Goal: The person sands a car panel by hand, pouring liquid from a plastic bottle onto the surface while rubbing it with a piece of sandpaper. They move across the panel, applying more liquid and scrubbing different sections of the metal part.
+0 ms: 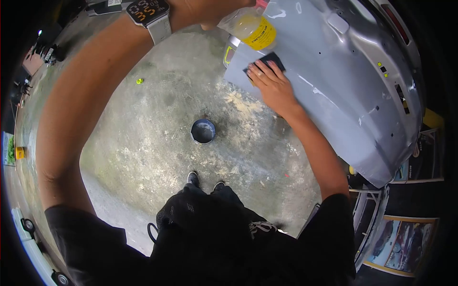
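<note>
Sanding pad (275, 60) under flat right hand (273, 88), left hand (212, 13) raised — gripping bottle (249, 27)

At twelve o'clock the left hand (217, 16), a watch (149, 13) on its wrist, grips a yellow-labelled bottle (252, 27). Just below, at one o'clock, the right hand (275, 89) lies flat, fingers (257, 71) pressing a dark sanding pad (274, 60) against the grey car panel (348, 90). A round can (203, 131) stands on the concrete floor (157, 143) at centre.

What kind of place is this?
Most likely a car body or paint workshop. The right hand presses a dark sanding pad flat on a big grey car panel, the left hand holds a plastic bottle, and car posters lean beside the concrete floor.
</note>
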`<state>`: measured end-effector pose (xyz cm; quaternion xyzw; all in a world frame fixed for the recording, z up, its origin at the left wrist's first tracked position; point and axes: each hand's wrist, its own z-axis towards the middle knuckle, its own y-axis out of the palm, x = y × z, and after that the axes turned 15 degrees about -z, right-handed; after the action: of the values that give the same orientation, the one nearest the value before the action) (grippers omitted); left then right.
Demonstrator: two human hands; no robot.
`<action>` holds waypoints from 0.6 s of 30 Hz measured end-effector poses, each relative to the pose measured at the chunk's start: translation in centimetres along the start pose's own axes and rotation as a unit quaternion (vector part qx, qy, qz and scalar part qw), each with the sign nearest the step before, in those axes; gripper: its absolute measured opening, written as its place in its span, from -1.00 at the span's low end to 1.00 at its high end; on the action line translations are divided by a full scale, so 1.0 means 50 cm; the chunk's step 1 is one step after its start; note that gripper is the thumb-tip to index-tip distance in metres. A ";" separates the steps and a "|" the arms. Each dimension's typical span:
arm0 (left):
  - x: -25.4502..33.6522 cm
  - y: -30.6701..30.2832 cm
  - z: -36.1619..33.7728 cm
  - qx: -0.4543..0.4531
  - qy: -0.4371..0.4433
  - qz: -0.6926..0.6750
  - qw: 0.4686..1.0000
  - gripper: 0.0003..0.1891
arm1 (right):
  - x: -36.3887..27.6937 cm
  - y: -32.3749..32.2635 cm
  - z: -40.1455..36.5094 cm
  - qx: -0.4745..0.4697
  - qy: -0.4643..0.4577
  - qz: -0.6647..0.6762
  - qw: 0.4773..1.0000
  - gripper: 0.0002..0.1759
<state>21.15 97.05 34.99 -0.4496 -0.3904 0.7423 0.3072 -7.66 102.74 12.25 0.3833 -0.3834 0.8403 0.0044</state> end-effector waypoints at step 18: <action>0.127 -0.057 -0.144 -0.081 -0.195 -0.012 0.977 -0.77 | -0.114 0.086 0.058 0.016 -0.097 0.025 0.995 -0.54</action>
<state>25.37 105.81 32.62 -0.3146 -0.5069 0.7781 0.1967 -3.07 99.44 6.98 0.4531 -0.3777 0.8052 -0.0603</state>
